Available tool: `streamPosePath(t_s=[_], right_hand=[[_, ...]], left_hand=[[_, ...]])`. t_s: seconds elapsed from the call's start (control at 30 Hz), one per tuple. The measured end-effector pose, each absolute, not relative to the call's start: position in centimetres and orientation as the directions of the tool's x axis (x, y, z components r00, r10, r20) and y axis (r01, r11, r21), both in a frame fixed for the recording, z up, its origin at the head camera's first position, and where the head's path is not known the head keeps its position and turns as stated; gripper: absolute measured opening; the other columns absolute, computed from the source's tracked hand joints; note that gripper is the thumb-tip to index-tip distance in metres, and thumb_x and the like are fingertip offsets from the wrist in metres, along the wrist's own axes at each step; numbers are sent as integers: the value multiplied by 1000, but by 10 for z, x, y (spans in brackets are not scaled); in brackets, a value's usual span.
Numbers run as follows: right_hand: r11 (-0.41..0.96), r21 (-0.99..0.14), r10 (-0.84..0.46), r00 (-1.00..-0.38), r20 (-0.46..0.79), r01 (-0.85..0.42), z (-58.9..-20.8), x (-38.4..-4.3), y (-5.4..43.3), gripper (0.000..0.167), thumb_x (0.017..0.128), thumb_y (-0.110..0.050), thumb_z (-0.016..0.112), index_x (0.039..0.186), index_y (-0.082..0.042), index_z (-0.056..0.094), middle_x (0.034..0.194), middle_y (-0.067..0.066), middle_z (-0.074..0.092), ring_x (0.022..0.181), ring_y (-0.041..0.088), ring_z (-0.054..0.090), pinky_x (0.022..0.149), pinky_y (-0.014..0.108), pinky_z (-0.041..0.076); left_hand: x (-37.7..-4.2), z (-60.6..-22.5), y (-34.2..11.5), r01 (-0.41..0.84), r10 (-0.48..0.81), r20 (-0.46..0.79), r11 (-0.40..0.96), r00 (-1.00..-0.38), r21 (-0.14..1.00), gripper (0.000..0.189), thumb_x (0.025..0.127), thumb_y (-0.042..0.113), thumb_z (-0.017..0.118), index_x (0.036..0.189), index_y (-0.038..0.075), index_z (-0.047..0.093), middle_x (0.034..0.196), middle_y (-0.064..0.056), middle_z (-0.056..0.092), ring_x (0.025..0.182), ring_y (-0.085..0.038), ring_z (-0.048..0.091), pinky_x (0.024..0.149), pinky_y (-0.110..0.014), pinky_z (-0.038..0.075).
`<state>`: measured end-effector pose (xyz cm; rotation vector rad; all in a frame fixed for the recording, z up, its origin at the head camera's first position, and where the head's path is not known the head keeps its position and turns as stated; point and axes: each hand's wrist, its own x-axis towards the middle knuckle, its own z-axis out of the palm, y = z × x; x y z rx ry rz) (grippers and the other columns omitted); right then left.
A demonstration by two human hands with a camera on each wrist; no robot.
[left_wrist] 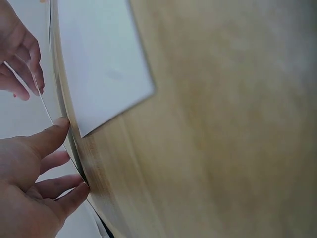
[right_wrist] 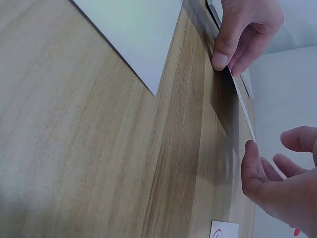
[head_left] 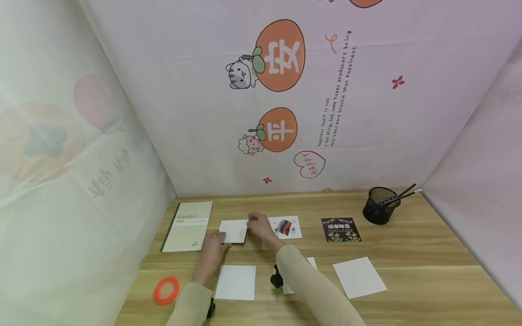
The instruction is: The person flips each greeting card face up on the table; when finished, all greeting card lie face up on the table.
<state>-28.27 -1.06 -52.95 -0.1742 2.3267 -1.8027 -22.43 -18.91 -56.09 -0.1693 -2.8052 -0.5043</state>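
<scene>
Between both hands is a small blank white card (head_left: 234,231), lifted off the wood with a shadow below it in the right wrist view. My left hand (head_left: 215,248) grips its left side, thumb (left_wrist: 60,126) and fingers along the edge. At the opposite side, my right hand (head_left: 263,228) has the card's edge running between its thumb and fingers; the index fingertip (right_wrist: 251,148) touches the card while the thumb stands off it. Just right of that hand lies a printed card (head_left: 290,226) with a colourful drawing, partly covered by the wrist.
A Gambit notebook (head_left: 187,228) lies at left, an orange-red ring (head_left: 166,290) in front of it. White square sheets (head_left: 235,283) lie nearer, one partly under the right sleeve. A dark flowered card (head_left: 341,230) and a black mesh pen cup (head_left: 379,213) are at the back right.
</scene>
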Motion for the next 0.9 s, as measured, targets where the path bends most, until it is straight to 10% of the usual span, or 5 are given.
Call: streamPosePath(t_s=[0.9], right_hand=[[243, -970, -223, -974, -46, -10, -535, -283, -14, 43, 91, 1, 62, 132, 4, 51, 93, 12, 65, 68, 17, 60, 58, 28, 52]], left_hand=[[-220, -559, -186, 136, 27, 263, 903, -964, 407, 29, 83, -1, 71, 111, -7, 65, 118, -25, 63, 113, -39, 57, 98, -46, 47]])
